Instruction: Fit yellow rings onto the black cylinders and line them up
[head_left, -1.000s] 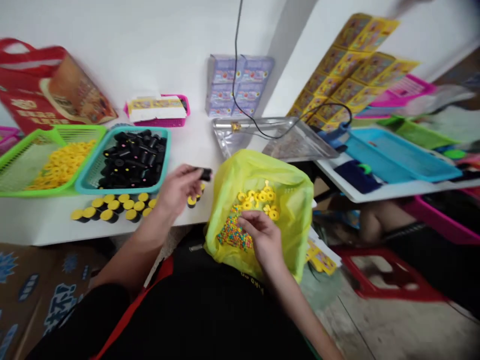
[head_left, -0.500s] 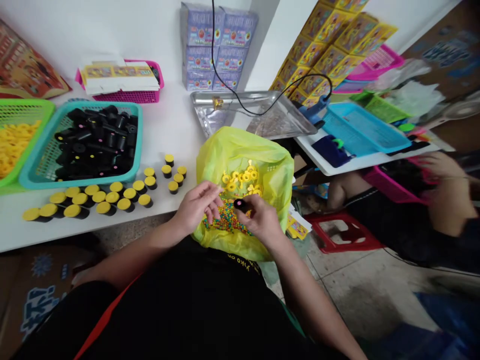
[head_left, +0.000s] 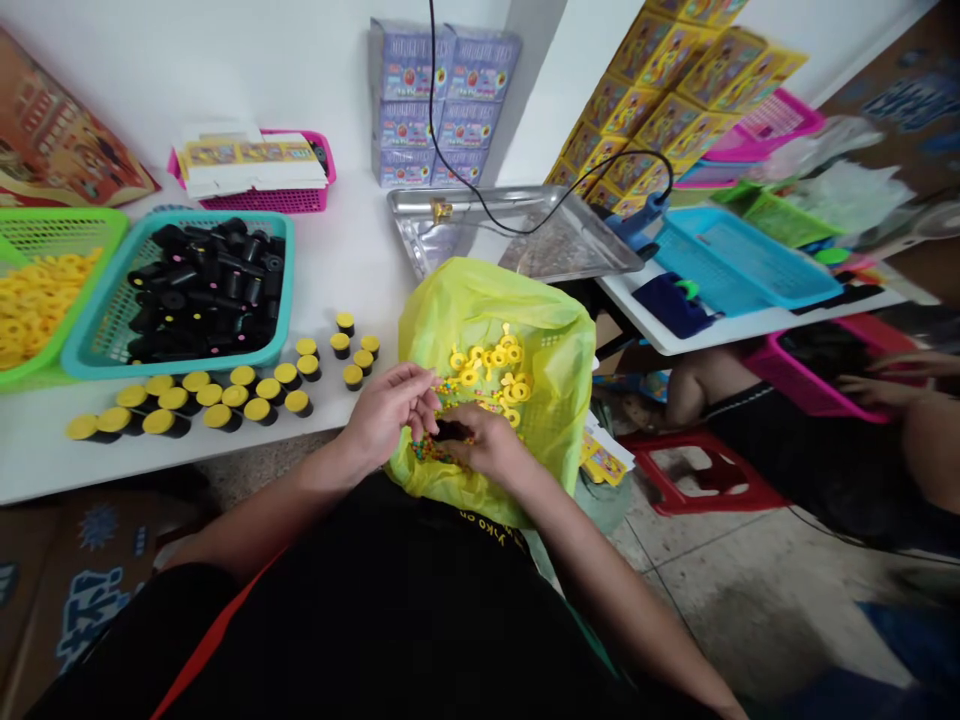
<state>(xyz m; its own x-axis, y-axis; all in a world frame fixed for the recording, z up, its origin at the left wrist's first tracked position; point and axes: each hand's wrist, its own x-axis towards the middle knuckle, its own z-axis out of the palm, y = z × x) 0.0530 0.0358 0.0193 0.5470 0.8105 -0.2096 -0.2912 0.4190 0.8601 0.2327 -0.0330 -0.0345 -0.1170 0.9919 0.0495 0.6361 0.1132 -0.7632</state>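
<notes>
A lime-yellow plastic liner point(head_left: 564, 345) covers the basket at my lap, with small multicoloured beads point(head_left: 429, 450) at its near side and several yellow ring-shaped pieces point(head_left: 506, 355) behind them. My right hand point(head_left: 486, 440) is down among the beads, closed on a black plastic tube point(head_left: 450, 430) that is mostly hidden by the fingers. To its left, my left hand point(head_left: 394, 410) hovers over the basket's near-left edge, its fingers curled in; whatever they hold, if anything, does not show. On the white table stand several black tubes with yellow tops point(head_left: 223, 415).
A teal basket point(head_left: 289, 290) of black tubes and a green basket point(head_left: 112, 240) of yellow rings stand at left. Behind the liner lies a metal tray point(head_left: 525, 255) with a cable over it. Another person's hand point(head_left: 874, 390) is at a pink basket point(head_left: 795, 380) on the right.
My right hand has moved down and left, taking the black tube from above the beads in among them. My left hand stays close to where it was. The view has shifted slightly.
</notes>
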